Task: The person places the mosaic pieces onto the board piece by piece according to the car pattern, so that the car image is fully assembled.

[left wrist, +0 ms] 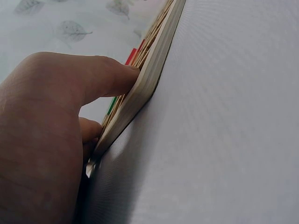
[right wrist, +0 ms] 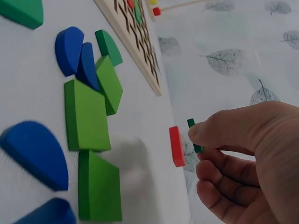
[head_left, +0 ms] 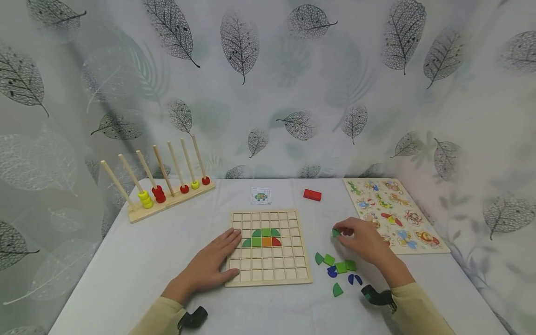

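Note:
A square wooden grid board [head_left: 268, 274] lies on the table. Two rows of green, orange and red pieces [head_left: 266, 241] fill some of its squares. My left hand [head_left: 211, 263] rests on the board's left side, fingers extended, with the thumb touching its edge in the left wrist view. To the right of the board, my right hand [head_left: 363, 239] pinches a small dark green piece [right wrist: 198, 148] between thumb and fingers, above the table. Below that hand lie loose light green squares [head_left: 341, 267], green quarter-circles [head_left: 337, 290] and blue rounded pieces [head_left: 351, 278].
Behind the board are a small pattern card [head_left: 261, 196] and a red block [head_left: 312, 195]. A wooden peg rack [head_left: 171, 200] with red and yellow beads stands at the back left. A picture puzzle board [head_left: 412, 249] lies at the right. Leaf-printed cloth [head_left: 268, 93] hangs behind the table.

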Motion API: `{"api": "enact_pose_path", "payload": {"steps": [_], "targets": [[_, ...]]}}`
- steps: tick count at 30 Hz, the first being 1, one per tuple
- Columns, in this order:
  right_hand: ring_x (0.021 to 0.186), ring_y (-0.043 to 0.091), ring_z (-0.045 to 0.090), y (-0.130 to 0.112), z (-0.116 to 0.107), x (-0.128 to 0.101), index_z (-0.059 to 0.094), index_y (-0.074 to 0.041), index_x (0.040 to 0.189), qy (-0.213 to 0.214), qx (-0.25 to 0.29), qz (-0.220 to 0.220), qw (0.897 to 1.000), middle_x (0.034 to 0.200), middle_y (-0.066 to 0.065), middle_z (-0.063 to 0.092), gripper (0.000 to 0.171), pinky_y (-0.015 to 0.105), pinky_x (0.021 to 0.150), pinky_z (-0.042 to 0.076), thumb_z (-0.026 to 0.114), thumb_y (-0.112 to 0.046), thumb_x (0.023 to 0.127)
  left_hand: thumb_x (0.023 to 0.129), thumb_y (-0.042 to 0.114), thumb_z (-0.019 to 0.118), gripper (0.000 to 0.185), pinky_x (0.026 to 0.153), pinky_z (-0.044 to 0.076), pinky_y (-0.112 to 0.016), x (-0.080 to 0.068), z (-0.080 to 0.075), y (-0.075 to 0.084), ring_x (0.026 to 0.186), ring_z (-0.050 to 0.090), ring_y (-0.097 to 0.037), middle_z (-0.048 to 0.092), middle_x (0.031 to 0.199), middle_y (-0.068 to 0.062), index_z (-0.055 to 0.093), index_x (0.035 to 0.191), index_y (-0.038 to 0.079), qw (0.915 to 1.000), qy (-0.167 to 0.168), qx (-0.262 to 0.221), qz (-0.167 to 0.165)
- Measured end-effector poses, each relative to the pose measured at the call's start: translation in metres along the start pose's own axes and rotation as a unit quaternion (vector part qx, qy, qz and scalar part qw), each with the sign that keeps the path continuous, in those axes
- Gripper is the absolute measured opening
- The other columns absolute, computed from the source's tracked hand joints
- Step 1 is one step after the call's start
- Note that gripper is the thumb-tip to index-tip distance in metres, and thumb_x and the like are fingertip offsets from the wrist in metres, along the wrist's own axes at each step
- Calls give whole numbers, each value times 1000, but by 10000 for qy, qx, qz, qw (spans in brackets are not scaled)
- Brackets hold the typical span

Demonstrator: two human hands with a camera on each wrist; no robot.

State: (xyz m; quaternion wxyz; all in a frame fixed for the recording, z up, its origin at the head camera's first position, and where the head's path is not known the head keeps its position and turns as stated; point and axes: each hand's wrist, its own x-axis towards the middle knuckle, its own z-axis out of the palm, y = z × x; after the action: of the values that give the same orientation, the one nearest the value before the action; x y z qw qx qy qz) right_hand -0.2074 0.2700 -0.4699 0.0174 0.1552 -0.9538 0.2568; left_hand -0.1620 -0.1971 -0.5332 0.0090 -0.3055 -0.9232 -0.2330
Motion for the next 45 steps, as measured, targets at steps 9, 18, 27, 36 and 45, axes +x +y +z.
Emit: {"api": "enact_pose_path", "payload": {"steps": [9,18,27,36,45], "targets": [[95,18,65,-11,2,5,82,-11,117,36,13,-97,9999,107,-3,75,24,38,82,60,86,-10,93,99,53,67,89,128,30,-52,0,1,-2,165,18,-20,29,178,1,37,170,10,10000,-26,-43,1],[94,18,65,-19,7,8,82,-11,116,81,79,-228,9997,106,-3,75,25,38,82,61,88,-10,91,99,54,65,87,127,31,-53,0,-1,0,165,21,-23,31,177,0,39,169,8,10000,21,-2,40],[92,16,65,-27,10,10,82,-11,115,40,5,-290,9996,103,-6,75,25,38,83,61,88,-12,91,99,52,67,88,127,31,-54,0,-3,2,165,21,-24,31,177,-1,39,169,7,10000,-23,-52,10],[91,14,63,-38,13,15,83,-13,115,-32,15,-459,9989,102,-7,74,24,35,81,60,88,-11,91,99,54,65,88,127,30,-53,0,-2,1,165,20,-23,30,177,-1,38,169,8,10000,-34,-42,-16],[91,14,62,-50,15,21,82,-11,115,-142,105,-579,9982,102,-7,73,23,37,82,59,86,-10,92,100,56,65,89,127,30,-53,0,2,-4,165,20,-24,31,177,-2,39,169,7,9999,14,-63,97]]}}
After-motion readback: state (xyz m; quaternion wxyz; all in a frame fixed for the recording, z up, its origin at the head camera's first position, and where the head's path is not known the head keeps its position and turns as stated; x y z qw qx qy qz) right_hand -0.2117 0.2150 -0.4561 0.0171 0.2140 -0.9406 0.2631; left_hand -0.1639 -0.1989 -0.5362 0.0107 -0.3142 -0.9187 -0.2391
